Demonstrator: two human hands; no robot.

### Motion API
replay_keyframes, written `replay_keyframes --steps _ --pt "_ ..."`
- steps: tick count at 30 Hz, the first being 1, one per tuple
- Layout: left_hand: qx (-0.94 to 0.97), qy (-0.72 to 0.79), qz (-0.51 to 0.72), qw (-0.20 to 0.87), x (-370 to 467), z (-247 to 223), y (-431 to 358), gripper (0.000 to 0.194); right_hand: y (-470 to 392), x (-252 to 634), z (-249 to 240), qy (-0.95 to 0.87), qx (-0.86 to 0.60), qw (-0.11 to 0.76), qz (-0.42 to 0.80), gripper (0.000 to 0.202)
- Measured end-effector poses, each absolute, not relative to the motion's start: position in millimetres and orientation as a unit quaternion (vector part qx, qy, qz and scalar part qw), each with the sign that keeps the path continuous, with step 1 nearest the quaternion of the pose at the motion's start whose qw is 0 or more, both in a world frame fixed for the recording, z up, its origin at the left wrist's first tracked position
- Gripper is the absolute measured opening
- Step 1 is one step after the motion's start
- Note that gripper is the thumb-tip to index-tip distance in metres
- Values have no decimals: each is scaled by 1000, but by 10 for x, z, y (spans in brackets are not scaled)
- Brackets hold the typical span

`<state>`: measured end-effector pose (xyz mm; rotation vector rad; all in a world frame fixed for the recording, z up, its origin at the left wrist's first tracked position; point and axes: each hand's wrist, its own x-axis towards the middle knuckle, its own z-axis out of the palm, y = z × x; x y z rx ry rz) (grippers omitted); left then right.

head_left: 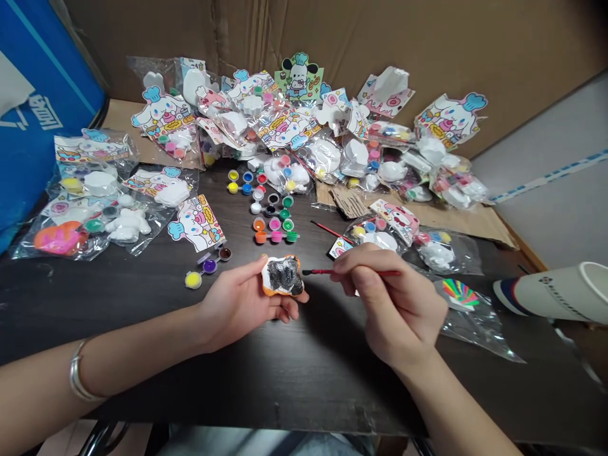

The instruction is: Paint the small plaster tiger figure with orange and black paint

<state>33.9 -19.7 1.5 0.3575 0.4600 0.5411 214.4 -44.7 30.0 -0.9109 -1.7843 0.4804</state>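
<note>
My left hand [242, 296] holds a small plaster figure [282, 276] between thumb and fingers. Orange paint runs along the figure's edge, black covers much of its middle, and patches of white show. My right hand [396, 301] pinches a thin red paintbrush [325, 272], whose dark tip is just right of the figure. Beyond the hands, open paint pots [272, 211] stand in short strips, with black, white, green, orange and pink among them. Nearer my left hand is another strip with a yellow pot [193, 279], a purple one and a brown one.
Clear bags of white plaster figures [323, 155] with cartoon cards are heaped along the back. More bags [95, 215] lie at the left. A second red brush [332, 232] rests beyond my right hand. At the right edge, a paper cup [553, 292] leans sideways.
</note>
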Motion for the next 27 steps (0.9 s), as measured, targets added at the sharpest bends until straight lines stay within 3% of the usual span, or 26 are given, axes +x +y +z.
replay_keyframes --steps 5,18,20,25,27 --pt "175 254 259 915 357 50 -198 59 -453 2095 314 -771 -359 488 197 18" --pt "169 212 264 926 349 -3 -199 48 -461 2032 346 -787 -338 478 194 20" --pt "165 208 268 926 346 -10 -198 48 -462 2030 353 -809 -332 449 185 20" --pt "165 217 257 927 341 -8 -203 51 -479 2036 344 -783 -339 492 174 20" --pt "166 219 263 925 347 2 -206 53 -486 2022 341 -800 -320 471 188 19"
